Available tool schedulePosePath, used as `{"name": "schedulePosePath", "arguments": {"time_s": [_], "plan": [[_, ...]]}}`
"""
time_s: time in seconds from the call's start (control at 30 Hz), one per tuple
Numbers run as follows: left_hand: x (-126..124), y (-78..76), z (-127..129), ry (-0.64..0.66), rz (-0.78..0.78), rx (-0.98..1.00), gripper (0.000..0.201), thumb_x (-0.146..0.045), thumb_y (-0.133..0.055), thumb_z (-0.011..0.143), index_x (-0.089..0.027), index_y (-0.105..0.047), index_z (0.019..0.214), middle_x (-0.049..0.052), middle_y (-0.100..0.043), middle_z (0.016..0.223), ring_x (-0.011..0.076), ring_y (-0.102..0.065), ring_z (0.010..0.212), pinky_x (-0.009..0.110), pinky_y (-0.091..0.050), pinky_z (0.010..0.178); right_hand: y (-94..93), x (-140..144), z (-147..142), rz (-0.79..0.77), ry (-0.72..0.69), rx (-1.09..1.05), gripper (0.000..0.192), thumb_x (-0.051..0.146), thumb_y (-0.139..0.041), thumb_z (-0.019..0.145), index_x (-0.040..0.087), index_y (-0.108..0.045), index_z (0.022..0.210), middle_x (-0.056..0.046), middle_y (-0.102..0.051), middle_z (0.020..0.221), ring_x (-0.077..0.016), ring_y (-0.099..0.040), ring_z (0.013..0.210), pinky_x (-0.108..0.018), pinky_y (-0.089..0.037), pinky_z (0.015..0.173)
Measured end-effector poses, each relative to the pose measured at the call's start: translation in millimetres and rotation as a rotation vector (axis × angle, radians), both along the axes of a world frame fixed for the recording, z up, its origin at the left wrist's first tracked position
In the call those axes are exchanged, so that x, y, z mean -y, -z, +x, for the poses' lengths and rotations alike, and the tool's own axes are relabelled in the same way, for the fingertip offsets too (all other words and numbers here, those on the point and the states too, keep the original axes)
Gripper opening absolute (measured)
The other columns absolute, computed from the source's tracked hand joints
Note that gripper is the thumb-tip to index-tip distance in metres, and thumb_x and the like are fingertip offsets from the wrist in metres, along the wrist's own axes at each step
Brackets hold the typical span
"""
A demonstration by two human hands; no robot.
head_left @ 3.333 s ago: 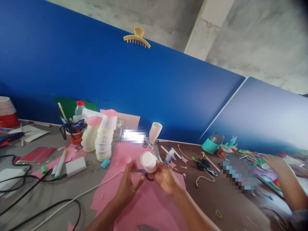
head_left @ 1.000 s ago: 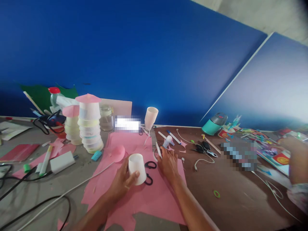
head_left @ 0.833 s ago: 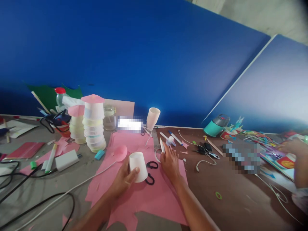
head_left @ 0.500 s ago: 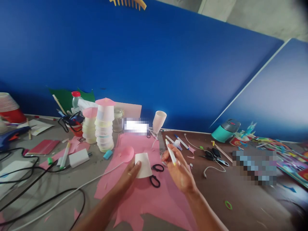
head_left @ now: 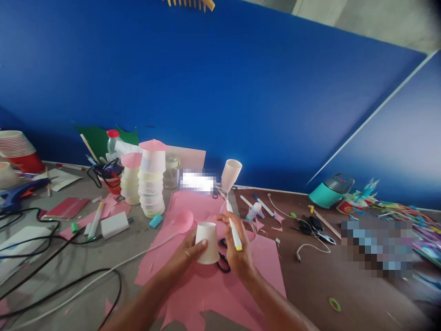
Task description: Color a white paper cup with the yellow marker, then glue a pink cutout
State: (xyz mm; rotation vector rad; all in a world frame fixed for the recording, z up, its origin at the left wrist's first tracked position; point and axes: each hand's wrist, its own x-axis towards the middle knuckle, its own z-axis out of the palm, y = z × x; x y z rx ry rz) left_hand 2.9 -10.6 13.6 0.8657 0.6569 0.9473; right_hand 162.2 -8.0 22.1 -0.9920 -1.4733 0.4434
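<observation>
My left hand (head_left: 193, 249) is closed around a white paper cup (head_left: 207, 241), held upside down with its narrow end up and the thumb across its front. Beside the cup, my right hand (head_left: 240, 250) grips a white marker pen (head_left: 235, 234) with a yellow end pointing down toward me. Beneath both hands spreads a sheet of pink paper (head_left: 193, 289). Black-handled scissors (head_left: 224, 263) lie on it, partly hidden by the cup and my right hand. A round pink paper piece (head_left: 182, 222) rests just beyond my left hand.
Stacked cup towers with pink tops (head_left: 152, 179) stand at back left, near a glass jar (head_left: 172, 172). Another white cup (head_left: 230, 174) stands tilted at the blue wall. Cables (head_left: 113, 271) cross the left side. Pens (head_left: 264, 206), a teal container (head_left: 329, 192) and keys (head_left: 315, 225) lie right.
The cup has turned more upright and moved slightly down. My right hand has come left, close to the cup, bringing the marker with it. The view has shifted slightly.
</observation>
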Motion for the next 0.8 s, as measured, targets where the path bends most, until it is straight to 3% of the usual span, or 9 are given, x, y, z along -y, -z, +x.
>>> {"name": "schedulePosePath", "arguments": {"time_s": [0.1, 0.27, 0.4, 0.5, 0.6, 0.67, 0.8], "plan": [[1.6, -9.3, 0.1, -0.034, -0.003, 0.005, 0.056, -0.043, -0.073, 0.084, -0.02, -0.059, 0.133, 0.011, -0.071, 0.114, 0.0267, -0.065, 0.1, 0.034, -0.049, 0.083, 18.0, 3.3, -8.2, -0.027, 0.021, 0.062, 0.034, 0.035, -0.05, 0.101, 0.026, -0.054, 0.134, -0.011, -0.068, 0.128, -0.026, -0.067, 0.117, -0.044, -0.057, 0.097], [-1.3, -10.1, -4.7, -0.047, -0.019, -0.078, 0.051, -0.045, -0.076, 0.08, -0.021, -0.069, 0.124, 0.01, -0.072, 0.12, 0.0322, -0.06, 0.117, 0.038, -0.048, 0.095, 41.4, 11.2, -16.4, 0.056, 0.028, 0.149, 0.045, 0.024, -0.048, 0.101, 0.026, -0.044, 0.146, -0.012, -0.061, 0.14, -0.0283, -0.06, 0.129, -0.046, -0.057, 0.102], [-3.2, -5.2, -5.0, -0.084, -0.022, -0.11, 0.047, -0.047, -0.078, 0.078, -0.025, -0.073, 0.119, 0.008, -0.072, 0.126, 0.0338, -0.056, 0.125, 0.042, -0.046, 0.103, 40.3, 13.1, -12.8, 0.072, 0.021, 0.09, 0.045, 0.027, -0.047, 0.102, 0.03, -0.041, 0.147, -0.01, -0.057, 0.146, -0.0277, -0.055, 0.135, -0.047, -0.054, 0.106], [-0.7, -6.1, -1.7, -0.112, -0.09, -0.054, 0.048, -0.043, -0.074, 0.082, -0.025, -0.069, 0.127, 0.009, -0.069, 0.132, 0.0331, -0.055, 0.128, 0.044, -0.043, 0.107, 34.2, 13.3, -6.0, 0.01, -0.015, 0.024, 0.046, 0.033, -0.043, 0.104, 0.025, -0.039, 0.148, -0.015, -0.055, 0.145, -0.027, -0.061, 0.125, -0.048, -0.057, 0.101], [3.1, -4.1, 0.9, -0.047, -0.073, 0.045, 0.048, -0.042, -0.065, 0.09, -0.023, -0.063, 0.135, 0.012, -0.065, 0.136, 0.0325, -0.055, 0.128, 0.045, -0.041, 0.109, 32.2, 15.3, -3.2, 0.038, -0.001, 0.049, 0.049, 0.031, -0.049, 0.101, 0.026, -0.038, 0.149, -0.017, -0.055, 0.145, -0.0302, -0.06, 0.126, -0.053, -0.054, 0.102], [5.1, -1.3, 1.5, 0.022, -0.026, 0.098, 0.05, -0.047, -0.062, 0.092, -0.024, -0.06, 0.137, 0.012, -0.063, 0.138, 0.0324, -0.055, 0.127, 0.044, -0.043, 0.106, 33.8, 18.2, -5.0, 0.075, 0.015, 0.107, 0.051, 0.025, -0.052, 0.099, 0.026, -0.039, 0.148, -0.017, -0.055, 0.145, -0.0334, -0.056, 0.132, -0.058, -0.05, 0.106], [4.9, -0.9, 2.6, 0.044, 0.003, 0.039, 0.058, -0.045, -0.079, 0.079, -0.023, -0.061, 0.13, 0.012, -0.068, 0.126, 0.0313, -0.062, 0.113, 0.038, -0.049, 0.091, 36.8, 22.8, -9.6, 0.104, 0.008, 0.199, 0.052, 0.019, -0.048, 0.099, 0.024, -0.036, 0.149, -0.018, -0.056, 0.144, -0.0338, -0.055, 0.133, -0.063, -0.046, 0.107]]}}
